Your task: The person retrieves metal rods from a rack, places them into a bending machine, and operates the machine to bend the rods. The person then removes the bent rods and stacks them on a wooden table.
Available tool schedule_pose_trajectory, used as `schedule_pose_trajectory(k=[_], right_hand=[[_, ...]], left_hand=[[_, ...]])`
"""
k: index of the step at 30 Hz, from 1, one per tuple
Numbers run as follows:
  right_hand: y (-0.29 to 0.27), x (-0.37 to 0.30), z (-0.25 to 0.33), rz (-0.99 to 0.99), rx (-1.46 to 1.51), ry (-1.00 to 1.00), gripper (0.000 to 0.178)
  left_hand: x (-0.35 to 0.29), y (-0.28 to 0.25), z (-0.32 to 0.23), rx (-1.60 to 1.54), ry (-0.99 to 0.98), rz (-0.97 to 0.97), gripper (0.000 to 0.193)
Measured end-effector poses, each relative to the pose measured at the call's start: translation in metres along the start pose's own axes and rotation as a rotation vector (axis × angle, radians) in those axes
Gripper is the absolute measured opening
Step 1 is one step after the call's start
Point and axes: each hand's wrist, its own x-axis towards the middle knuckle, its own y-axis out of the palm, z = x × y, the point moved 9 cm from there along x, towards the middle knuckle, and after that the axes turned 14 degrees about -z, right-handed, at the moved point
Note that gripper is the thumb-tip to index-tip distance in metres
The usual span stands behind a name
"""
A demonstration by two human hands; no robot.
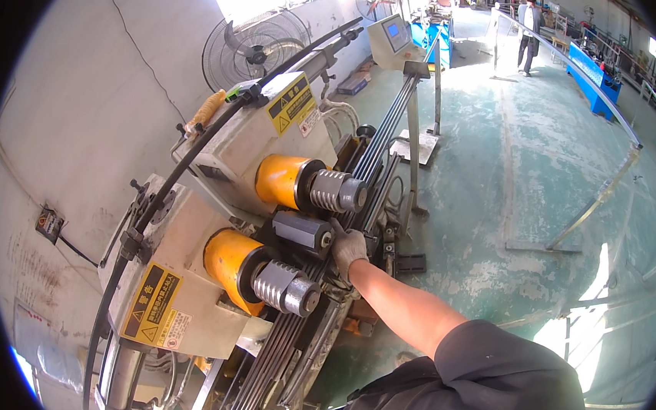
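Holds gloved right hand (349, 251) near the grey faceted roller (299, 230), finger extended; cannot tell whether gripping. Faces yellow warning labels (292, 107) beyond long metal rods (272, 364).

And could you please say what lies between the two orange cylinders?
The head view shows a grey faceted block between the upper orange cylinder and the lower one.

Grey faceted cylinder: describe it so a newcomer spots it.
Find the large off-white machine with two orange collars. Between them, next to the gloved hand, sits the grey faceted cylinder. Unlike the ribbed rollers flanking it, it has long flat faces.
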Motion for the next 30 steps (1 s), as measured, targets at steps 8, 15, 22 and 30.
schedule_pose_trajectory(k=[8, 15, 22, 30], right_hand=[[-0.008, -0.019, -0.008, 0.032, 0.000, -0.236, 0.059], [0.005, 0.008, -0.020, -0.049, -0.005, -0.205, 0.054], [-0.001, -0.009, -0.010, 0.010, 0.235, 0.070, 0.053], [-0.007, -0.012, -0.012, -0.006, -0.048, -0.289, 0.053]], left_hand=[[0.000, -0.064, 0.022, 0.121, 0.376, -0.528, 0.052], [0.002, -0.013, -0.027, -0.369, 0.069, -0.293, 0.049], [0.004, -0.036, 0.040, 0.135, 0.416, -0.254, 0.045], [0.002, -0.022, 0.014, -0.081, 0.214, -0.324, 0.041]])
